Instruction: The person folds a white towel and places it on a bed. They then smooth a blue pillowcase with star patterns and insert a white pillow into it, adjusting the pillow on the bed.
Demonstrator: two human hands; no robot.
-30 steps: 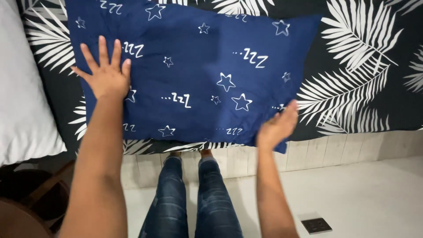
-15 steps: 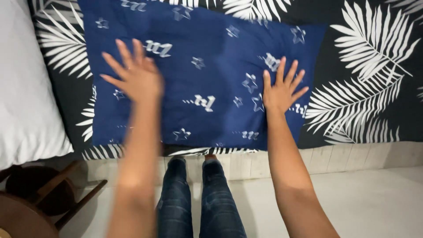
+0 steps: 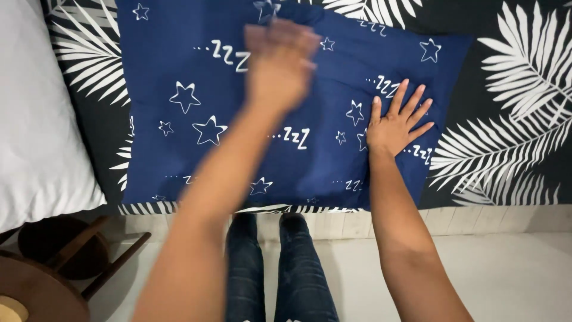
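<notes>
blue pillowcase (image 3: 202,101) | under right hand (image 3: 396,122) flat | left hand (image 3: 280,62) blurred above

bed (image 3: 512,89): black cover with white palm leaves
blue pillowcase (image 3: 196,83): lies flat at centre, stars printed
white pillow (image 3: 36,119): at 9 o'clock

Matt blue cloth pillowcase (image 3: 179,137); dark wooden stool (image 3: 42,280).

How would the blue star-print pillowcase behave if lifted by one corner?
The blue pillowcase lies flat and thin on the bedspread, so it would likely droop, floppy and light. The right hand presses it flat; pushed, it would probably bunch.
</notes>
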